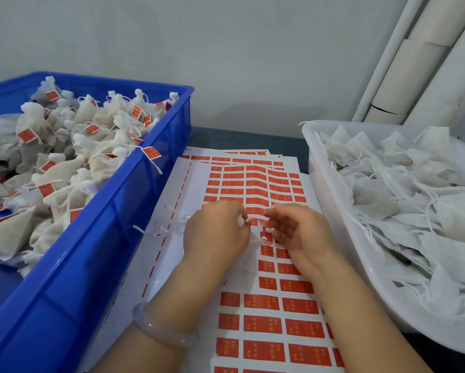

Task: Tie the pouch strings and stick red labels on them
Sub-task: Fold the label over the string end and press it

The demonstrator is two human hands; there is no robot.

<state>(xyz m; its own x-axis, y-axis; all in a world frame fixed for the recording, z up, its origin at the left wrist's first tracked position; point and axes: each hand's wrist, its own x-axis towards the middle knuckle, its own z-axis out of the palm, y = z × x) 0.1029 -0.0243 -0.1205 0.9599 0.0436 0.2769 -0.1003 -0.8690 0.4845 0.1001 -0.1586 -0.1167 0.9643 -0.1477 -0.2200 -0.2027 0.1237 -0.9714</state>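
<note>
Through the head camera I see both hands meeting over the middle of the table [239,141], above the label sheets [177,200]. The left hand [215,230] has its fingers curled tight round the gathered white neck of a pouch [241,221]. Only that bunched top shows past the knuckles, and the rest of the pouch is hidden under the hand. The right hand [301,232] is just beside it, palm turned inward and fingers loosely bent, with its fingertips at the thin white strings [256,239] that run between the two hands. I cannot tell whether it actually pinches a string. A pale bangle [158,327] sits on the left wrist.

The sheets lie overlapped from the near edge of the table towards the far edge, covered in rows of red labels [262,324]. Along the left edge stands a blue crate [78,265] heaped with tied pouches [62,170], many with a red label on the string. One labelled string hangs over the crate's right rim. Along the right edge sits a white tray [330,200] full of flat, loose pouches [381,200] with trailing strings. Cardboard tubes [414,76] lean against the wall behind the far right corner.
</note>
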